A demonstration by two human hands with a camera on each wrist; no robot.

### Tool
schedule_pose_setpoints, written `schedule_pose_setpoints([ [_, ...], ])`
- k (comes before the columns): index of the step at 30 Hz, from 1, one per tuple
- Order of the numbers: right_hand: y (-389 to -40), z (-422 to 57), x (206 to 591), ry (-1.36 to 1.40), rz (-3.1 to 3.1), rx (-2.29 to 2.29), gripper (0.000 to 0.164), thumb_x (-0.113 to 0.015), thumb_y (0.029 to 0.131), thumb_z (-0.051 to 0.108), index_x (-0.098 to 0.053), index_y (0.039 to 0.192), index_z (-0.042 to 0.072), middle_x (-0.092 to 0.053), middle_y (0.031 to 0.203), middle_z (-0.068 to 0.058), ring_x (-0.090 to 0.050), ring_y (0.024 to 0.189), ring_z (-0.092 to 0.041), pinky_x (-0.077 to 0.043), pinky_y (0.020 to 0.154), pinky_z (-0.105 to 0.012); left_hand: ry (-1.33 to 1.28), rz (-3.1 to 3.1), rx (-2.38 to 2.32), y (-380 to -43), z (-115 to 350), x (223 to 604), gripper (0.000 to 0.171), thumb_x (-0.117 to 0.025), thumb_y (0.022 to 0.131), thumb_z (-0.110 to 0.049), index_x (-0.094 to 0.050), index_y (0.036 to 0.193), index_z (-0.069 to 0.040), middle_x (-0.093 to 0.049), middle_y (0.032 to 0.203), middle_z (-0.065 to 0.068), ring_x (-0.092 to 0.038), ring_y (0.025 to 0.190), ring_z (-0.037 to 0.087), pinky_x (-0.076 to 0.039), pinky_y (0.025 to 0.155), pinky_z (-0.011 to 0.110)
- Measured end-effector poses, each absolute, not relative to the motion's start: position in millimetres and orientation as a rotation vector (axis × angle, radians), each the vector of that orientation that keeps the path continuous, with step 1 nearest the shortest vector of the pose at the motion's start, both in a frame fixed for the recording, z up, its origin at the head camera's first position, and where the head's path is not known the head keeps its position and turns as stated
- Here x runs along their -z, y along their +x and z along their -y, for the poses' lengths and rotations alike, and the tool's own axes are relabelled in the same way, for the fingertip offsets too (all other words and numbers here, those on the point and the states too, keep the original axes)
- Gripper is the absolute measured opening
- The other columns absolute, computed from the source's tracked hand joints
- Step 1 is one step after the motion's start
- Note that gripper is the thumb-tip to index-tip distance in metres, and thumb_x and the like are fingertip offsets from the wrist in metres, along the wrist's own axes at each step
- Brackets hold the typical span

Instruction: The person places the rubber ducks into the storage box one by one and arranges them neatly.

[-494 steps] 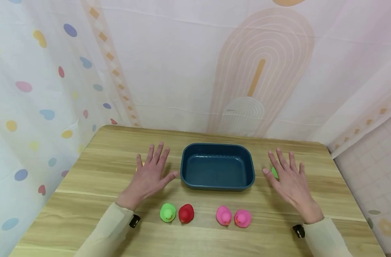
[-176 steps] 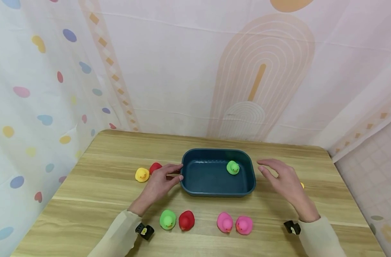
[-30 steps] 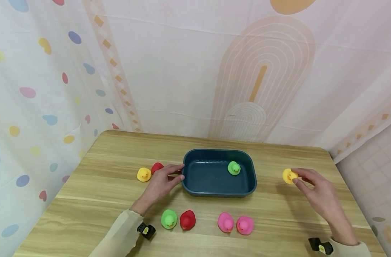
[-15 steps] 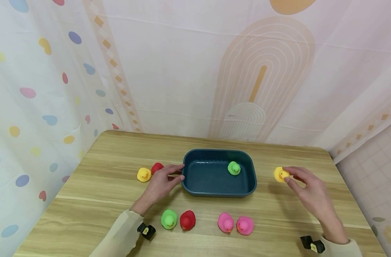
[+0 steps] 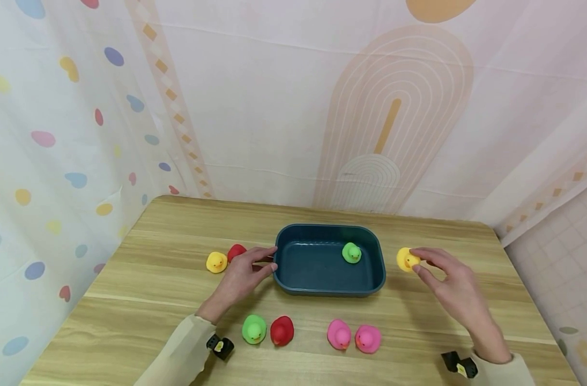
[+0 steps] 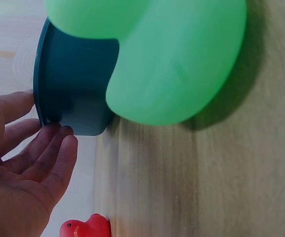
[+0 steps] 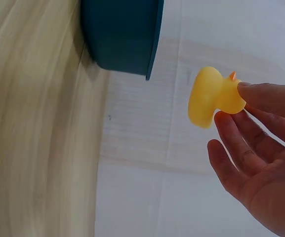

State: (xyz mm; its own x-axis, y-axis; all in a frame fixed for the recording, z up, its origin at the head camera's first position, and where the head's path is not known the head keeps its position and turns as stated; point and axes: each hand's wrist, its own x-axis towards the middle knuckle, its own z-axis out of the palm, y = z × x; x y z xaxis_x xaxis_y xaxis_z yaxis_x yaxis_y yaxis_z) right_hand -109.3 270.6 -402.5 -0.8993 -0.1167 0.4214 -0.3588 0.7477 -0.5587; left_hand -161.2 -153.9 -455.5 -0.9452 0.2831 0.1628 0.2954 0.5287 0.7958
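Observation:
Between thumb and fingers, my right hand [image 5: 452, 279] pinches a yellow rubber duck [image 5: 405, 259], held up off the table just right of the dark blue bin [image 5: 329, 292]. In the right wrist view that duck [image 7: 206, 98] is gripped at its head, level with the bin's rim [image 7: 154, 44]. My left hand [image 5: 240, 276] touches the bin's left side with its fingertips; the left wrist view shows the fingers [image 6: 58, 163] loosely extended against the outer wall. Inside the bin, toward its right end, sits a green duck [image 5: 351, 253].
Behind my left hand lie a yellow duck [image 5: 217, 262] and a partly hidden red duck [image 5: 236, 252]. Along the front stand a green duck [image 5: 253, 329], a red duck [image 5: 281, 331] and two pink ducks [image 5: 339, 334]. A patterned curtain [image 5: 254, 134] hangs behind the wooden table [image 5: 143, 300].
Over the last second my right hand has carried the yellow duck leftward, closer to the bin. The left hand stays at the bin's side. Earlier, the green duck came to be inside the bin.

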Motion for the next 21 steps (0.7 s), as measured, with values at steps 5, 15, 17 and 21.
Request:
schedule_pose_setpoints([
  [5,-113.7,-263.0,398.3,0.413,2.594,-0.924,0.03,-0.078,0.092,0.004,-0.076,0.122,0.009,-0.072,0.122,-0.008,-0.067,0.107,-0.026,-0.04,0.09,-0.003,-0.518,2.732,1.426,-161.3,154.5,456.2,0.044,-0.074,0.096,-0.01,-0.064,0.138,0.001,-0.067,0.132,0.016,-0.07,0.111,0.03,-0.061,0.09,0.037],
  [15,-124.2,-249.5,392.4,0.536,2.573,-0.889,0.031,-0.079,0.09,0.003,-0.076,0.12,0.009,-0.073,0.121,-0.007,-0.07,0.108,-0.029,-0.051,0.092,-0.016,-0.515,2.725,1.426,-161.5,155.1,456.8,0.044,-0.074,0.097,-0.011,-0.064,0.138,0.001,-0.067,0.132,0.016,-0.07,0.111,0.03,-0.061,0.09,0.038],
  [17,-126.1,-247.1,391.7,0.557,2.576,-0.876,0.031,-0.079,0.09,0.003,-0.076,0.12,0.01,-0.073,0.121,-0.006,-0.07,0.109,-0.028,-0.055,0.092,-0.026,-0.511,2.728,1.428,-161.8,155.3,456.8,0.044,-0.074,0.097,-0.011,-0.064,0.139,0.0,-0.067,0.132,0.015,-0.069,0.112,0.03,-0.06,0.09,0.038],
  [21,-129.7,-241.7,390.0,0.603,2.578,-0.884,0.033,-0.08,0.089,0.001,-0.077,0.12,0.01,-0.074,0.121,-0.007,-0.07,0.112,-0.03,-0.057,0.091,-0.049,-0.51,2.735,1.43,-162.4,155.5,456.6,0.044,-0.073,0.098,-0.012,-0.064,0.139,0.0,-0.066,0.133,0.015,-0.069,0.112,0.03,-0.06,0.091,0.038],
])
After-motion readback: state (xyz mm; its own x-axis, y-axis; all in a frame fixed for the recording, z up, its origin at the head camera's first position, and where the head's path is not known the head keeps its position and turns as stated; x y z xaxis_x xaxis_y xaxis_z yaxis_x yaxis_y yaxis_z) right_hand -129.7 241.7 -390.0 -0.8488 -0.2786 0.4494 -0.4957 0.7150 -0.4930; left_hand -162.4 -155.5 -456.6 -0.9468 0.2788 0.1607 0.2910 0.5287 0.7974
